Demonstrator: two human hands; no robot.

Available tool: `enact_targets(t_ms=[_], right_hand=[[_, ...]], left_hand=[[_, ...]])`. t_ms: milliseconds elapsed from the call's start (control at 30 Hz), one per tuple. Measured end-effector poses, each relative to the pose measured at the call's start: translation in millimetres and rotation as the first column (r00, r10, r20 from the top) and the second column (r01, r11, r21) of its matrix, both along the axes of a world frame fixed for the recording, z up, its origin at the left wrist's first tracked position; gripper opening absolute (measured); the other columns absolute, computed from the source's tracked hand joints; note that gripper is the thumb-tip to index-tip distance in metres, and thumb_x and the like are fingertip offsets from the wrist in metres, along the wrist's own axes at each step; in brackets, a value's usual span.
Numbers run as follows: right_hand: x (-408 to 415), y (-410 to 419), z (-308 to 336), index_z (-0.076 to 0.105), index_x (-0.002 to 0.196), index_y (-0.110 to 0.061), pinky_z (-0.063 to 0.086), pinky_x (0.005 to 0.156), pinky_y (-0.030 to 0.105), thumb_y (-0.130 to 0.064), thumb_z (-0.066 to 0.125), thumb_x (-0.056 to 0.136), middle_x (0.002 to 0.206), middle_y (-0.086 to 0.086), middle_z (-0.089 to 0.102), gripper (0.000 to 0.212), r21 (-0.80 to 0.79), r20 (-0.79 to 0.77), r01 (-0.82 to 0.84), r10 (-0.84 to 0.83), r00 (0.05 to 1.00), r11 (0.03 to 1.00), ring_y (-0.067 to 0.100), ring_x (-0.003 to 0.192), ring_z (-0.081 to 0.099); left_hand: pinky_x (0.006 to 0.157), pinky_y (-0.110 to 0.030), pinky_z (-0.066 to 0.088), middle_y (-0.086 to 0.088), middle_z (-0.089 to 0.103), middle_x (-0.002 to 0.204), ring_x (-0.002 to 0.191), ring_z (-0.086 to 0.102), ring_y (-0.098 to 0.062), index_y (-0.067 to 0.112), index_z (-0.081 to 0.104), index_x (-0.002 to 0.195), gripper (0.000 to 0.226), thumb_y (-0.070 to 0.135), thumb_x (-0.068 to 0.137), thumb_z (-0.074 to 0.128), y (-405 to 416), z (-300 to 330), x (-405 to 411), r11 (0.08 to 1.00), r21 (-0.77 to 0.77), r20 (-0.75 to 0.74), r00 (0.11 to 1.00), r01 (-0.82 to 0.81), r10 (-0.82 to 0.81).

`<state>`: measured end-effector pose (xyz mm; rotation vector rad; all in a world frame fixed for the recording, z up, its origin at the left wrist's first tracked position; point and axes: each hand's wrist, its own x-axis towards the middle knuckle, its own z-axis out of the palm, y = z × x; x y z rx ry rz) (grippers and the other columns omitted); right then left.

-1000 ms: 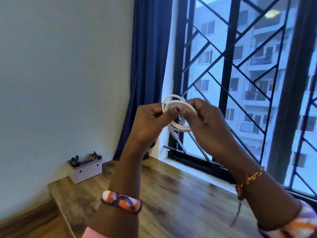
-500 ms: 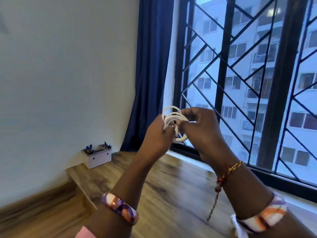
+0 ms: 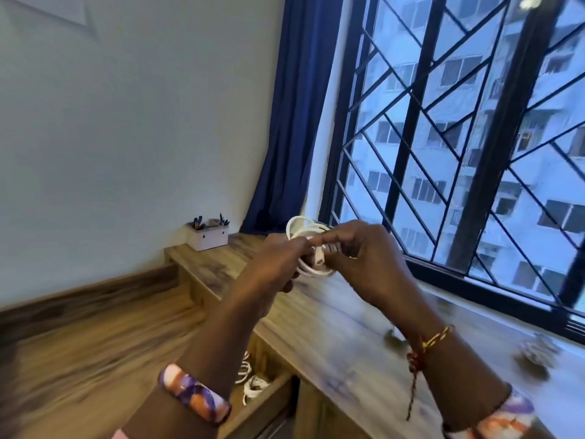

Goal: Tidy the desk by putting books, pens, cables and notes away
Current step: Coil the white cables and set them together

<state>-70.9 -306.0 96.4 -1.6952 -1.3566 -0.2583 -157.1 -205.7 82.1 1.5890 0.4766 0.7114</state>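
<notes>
A coiled white cable (image 3: pixel 304 228) is held up in the air above the wooden desk (image 3: pixel 342 337). My left hand (image 3: pixel 272 264) grips the coil from the left, and my right hand (image 3: pixel 364 264) pinches it from the right, fingertips meeting over the loops. A white plug end (image 3: pixel 319 258) hangs between the two hands. Below my left forearm an open desk drawer (image 3: pixel 272 397) holds more white coiled cables (image 3: pixel 251 380).
A white pen holder (image 3: pixel 207 237) with dark pens stands at the desk's far left corner, beside a blue curtain (image 3: pixel 291 122). A barred window (image 3: pixel 459 153) runs along the right. Small blurred objects (image 3: pixel 535 353) lie on the desk at right. Wooden floor lies to the left.
The view has tilted down, so both hands with the coil sit lower in frame; the open drawer with cables has come into view. The hands still hold the coil.
</notes>
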Motion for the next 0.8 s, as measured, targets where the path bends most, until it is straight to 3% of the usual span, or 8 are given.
enact_targets(t_ms=[100,167,267,333,433,567,667,800], right_hand=[[-15,-16,5,0.074,0.085,-0.023,0.054,0.078,0.026,-0.014,0.069,0.080,0.087,-0.006,0.070,0.012,0.191,-0.157,-0.054,0.085,0.984,0.980,0.012,0.088,0.067],[-27,-31,17,0.068,0.083,-0.013,0.060,0.066,0.035,-0.012,0.061,0.086,0.083,0.006,0.072,0.008,0.391,-0.577,-0.116,0.342,0.742,0.913,0.022,0.082,0.071],[-36,-48,21,0.057,0.076,-0.007,0.057,0.048,0.030,-0.016,0.050,0.093,0.055,0.001,0.065,0.020,0.465,-0.800,-0.051,0.444,0.403,0.884,0.012,0.053,0.067],[-41,-61,18,0.055,0.073,-0.005,0.054,0.042,0.027,-0.017,0.051,0.092,0.051,0.003,0.063,0.023,0.444,-0.857,-0.006,0.427,0.287,0.896,0.011,0.045,0.063],[-48,-87,19,0.057,0.074,0.001,0.047,0.034,0.020,-0.011,0.056,0.089,0.047,0.008,0.059,0.020,0.411,-0.904,0.037,0.402,0.143,0.911,0.013,0.035,0.057],[-50,-133,25,0.063,0.070,0.001,0.044,0.032,0.016,-0.007,0.059,0.087,0.045,0.009,0.057,0.019,0.332,-0.894,0.037,0.302,0.332,0.943,0.010,0.031,0.049],[-56,-161,25,0.072,0.068,-0.012,0.059,0.059,0.028,-0.014,0.056,0.090,0.065,0.006,0.071,0.028,0.211,-0.835,-0.038,0.201,0.513,0.977,0.012,0.058,0.066],[-68,-181,19,0.068,0.085,-0.033,0.054,0.076,0.030,-0.038,0.037,0.097,0.082,-0.015,0.070,0.034,0.038,-0.541,-0.102,0.106,0.834,0.994,-0.002,0.078,0.063]], left_hand=[[0.043,-0.021,0.022,-0.001,0.042,0.053,0.047,0.031,-0.012,0.008,0.057,0.070,0.017,0.011,0.085,0.050,-17,10,-21,0.996,0.081,-0.046,0.998,-0.027,0.031],[0.045,-0.023,0.023,-0.001,0.042,0.056,0.048,0.031,-0.012,0.007,0.060,0.079,0.013,0.011,0.086,0.051,-29,12,-33,0.988,0.135,-0.028,0.996,-0.080,0.085],[0.043,-0.017,0.035,0.003,0.055,0.071,0.054,0.044,-0.007,0.019,0.057,0.103,0.023,0.011,0.082,0.059,-47,9,-42,0.941,0.280,0.069,0.982,-0.189,0.176],[0.052,-0.009,0.040,0.008,0.060,0.082,0.063,0.050,0.000,0.027,0.054,0.114,0.040,0.016,0.078,0.066,-62,8,-45,0.837,0.484,0.083,0.966,-0.255,0.247],[0.057,-0.010,0.040,0.008,0.068,0.081,0.063,0.054,0.001,0.021,0.069,0.100,0.019,0.025,0.081,0.064,-92,8,-44,0.598,0.765,0.106,0.964,-0.237,0.245],[0.065,-0.032,0.047,0.001,0.067,0.078,0.069,0.057,-0.012,0.019,0.070,0.086,0.032,0.036,0.085,0.042,-134,2,-34,0.395,0.888,0.142,0.957,-0.236,0.251],[0.067,-0.033,0.049,-0.003,0.065,0.086,0.075,0.058,-0.018,0.017,0.067,0.094,0.032,0.031,0.087,0.039,-160,5,-36,0.359,0.897,0.155,0.943,-0.259,0.294],[0.075,-0.034,0.052,-0.003,0.066,0.096,0.084,0.061,-0.018,0.016,0.064,0.102,0.026,0.026,0.094,0.041,-181,14,-47,0.331,0.925,0.082,0.947,-0.189,0.311]])
